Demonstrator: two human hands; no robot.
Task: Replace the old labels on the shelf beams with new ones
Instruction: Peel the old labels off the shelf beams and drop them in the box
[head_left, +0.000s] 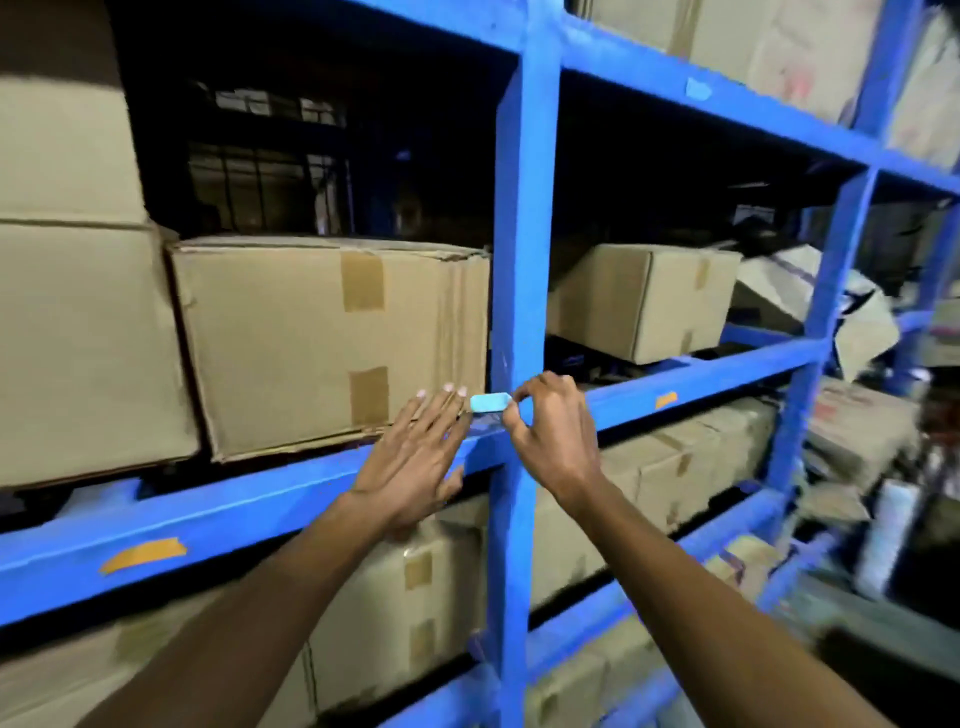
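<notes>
A blue shelf beam (249, 512) runs across the middle of the head view, crossing a blue upright post (519, 291). My right hand (553, 431) pinches one end of a small light-blue label (488, 402) in front of the post, just above the beam. Flat and with fingers spread, my left hand (415, 457) rests on the beam, its fingertips next to the label's left end. An orange label (143, 555) is stuck on the beam at the left, and another orange label (666, 400) on the beam to the right. One more light-blue label (697, 89) sits on the upper beam.
Cardboard boxes fill the shelves: a large one (322, 343) just behind my left hand, a smaller one (644, 301) right of the post, more below the beam (426, 613). Crumpled boxes and clutter lie at the far right (852, 322).
</notes>
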